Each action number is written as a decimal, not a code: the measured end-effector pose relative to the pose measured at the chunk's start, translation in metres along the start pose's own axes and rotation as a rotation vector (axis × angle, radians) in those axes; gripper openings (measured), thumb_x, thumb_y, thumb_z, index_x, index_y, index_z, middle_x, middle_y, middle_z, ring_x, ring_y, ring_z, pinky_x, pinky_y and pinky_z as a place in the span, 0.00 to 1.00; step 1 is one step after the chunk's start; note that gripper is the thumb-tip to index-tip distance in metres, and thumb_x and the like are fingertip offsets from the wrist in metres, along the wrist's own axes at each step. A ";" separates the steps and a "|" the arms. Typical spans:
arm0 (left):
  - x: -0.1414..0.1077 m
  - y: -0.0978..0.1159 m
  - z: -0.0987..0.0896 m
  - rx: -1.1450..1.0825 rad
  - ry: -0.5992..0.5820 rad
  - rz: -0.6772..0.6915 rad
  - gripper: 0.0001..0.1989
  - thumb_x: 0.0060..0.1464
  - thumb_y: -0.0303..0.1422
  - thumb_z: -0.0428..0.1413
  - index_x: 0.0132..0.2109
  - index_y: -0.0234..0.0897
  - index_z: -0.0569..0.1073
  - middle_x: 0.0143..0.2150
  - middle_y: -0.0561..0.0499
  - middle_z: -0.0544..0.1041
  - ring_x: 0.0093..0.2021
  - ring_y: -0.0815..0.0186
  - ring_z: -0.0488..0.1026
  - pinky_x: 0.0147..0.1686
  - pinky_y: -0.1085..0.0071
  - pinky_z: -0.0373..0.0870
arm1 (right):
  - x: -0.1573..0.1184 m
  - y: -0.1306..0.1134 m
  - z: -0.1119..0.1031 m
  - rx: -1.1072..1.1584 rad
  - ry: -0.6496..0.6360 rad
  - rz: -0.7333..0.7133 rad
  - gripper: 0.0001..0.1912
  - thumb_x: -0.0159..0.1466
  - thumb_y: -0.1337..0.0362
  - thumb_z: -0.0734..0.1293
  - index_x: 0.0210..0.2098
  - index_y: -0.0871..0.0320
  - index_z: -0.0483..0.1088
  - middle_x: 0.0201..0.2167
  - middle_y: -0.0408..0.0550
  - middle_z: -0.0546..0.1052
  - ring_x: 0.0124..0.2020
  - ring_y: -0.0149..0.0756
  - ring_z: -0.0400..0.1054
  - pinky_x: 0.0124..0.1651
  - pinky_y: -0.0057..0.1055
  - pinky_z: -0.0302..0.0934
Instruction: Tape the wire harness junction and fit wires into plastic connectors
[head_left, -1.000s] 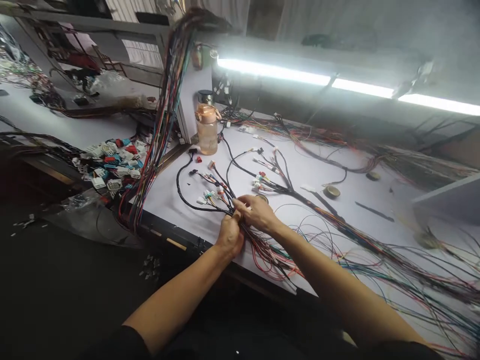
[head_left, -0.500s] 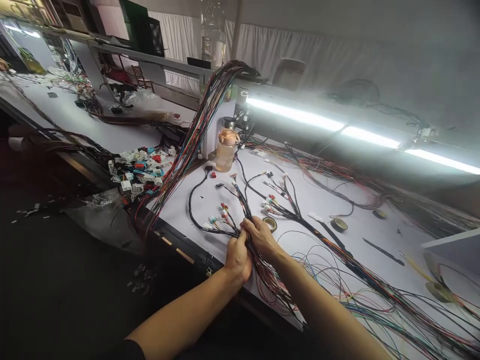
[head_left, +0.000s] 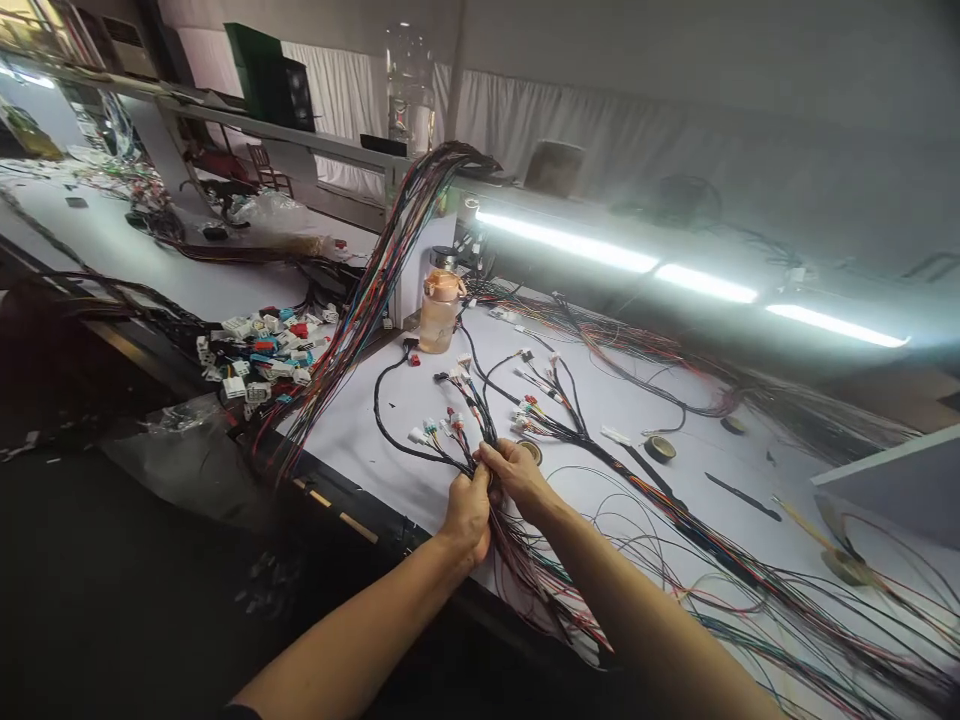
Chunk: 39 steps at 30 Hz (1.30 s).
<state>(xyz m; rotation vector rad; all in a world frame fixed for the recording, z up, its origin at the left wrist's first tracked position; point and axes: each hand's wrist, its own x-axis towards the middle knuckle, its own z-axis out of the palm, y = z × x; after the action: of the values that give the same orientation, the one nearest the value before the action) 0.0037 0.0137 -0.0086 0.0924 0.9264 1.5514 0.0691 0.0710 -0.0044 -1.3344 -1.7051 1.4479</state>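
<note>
Near the table's front edge, my left hand is wrapped round a wire bundle. Touching it, my right hand has its fingers closed on the same bundle, just above and to the right. Dark taped branches with small white, red and teal connectors fan out beyond my fingers. A long black branch curves away to the left. Loose wires trail down and to the right below my hands. A tape roll lies just behind my right hand, partly hidden.
A second harness runs diagonally across the white table. Behind stands a bottle. Wires hang from the shelf at left, beside piled connectors. Another tape roll and a dark strip lie at right.
The view has shifted a little. Connectors on the near branches have moved slightly and sit closer together. Both hands remain closed round the bundle.
</note>
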 end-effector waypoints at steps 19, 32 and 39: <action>-0.004 0.005 0.005 0.118 -0.011 -0.047 0.16 0.49 0.37 0.62 0.37 0.27 0.69 0.24 0.54 0.65 0.20 0.76 0.59 0.21 0.77 0.57 | -0.019 0.013 -0.069 -0.947 0.225 -0.430 0.07 0.64 0.60 0.65 0.36 0.54 0.74 0.37 0.48 0.78 0.48 0.43 0.64 0.52 0.45 0.43; -0.002 0.001 0.004 0.101 -0.006 -0.076 0.10 0.60 0.27 0.50 0.30 0.30 0.68 0.23 0.52 0.67 0.20 0.73 0.63 0.23 0.76 0.60 | -0.063 -0.035 -0.074 -0.715 -0.079 -0.376 0.11 0.67 0.60 0.59 0.40 0.56 0.71 0.35 0.45 0.75 0.34 0.32 0.65 0.37 0.29 0.55; -0.004 0.003 0.002 0.046 -0.032 -0.105 0.14 0.55 0.36 0.60 0.29 0.30 0.69 0.24 0.51 0.68 0.21 0.72 0.64 0.23 0.76 0.62 | -0.059 -0.046 -0.066 -0.866 -0.106 -0.393 0.14 0.68 0.58 0.56 0.37 0.57 0.71 0.33 0.46 0.74 0.33 0.32 0.65 0.36 0.29 0.53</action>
<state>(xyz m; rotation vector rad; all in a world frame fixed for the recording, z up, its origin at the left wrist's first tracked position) 0.0037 0.0116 -0.0036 0.0999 0.9275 1.4279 0.1325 0.0481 0.0687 -1.1899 -2.6349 0.5555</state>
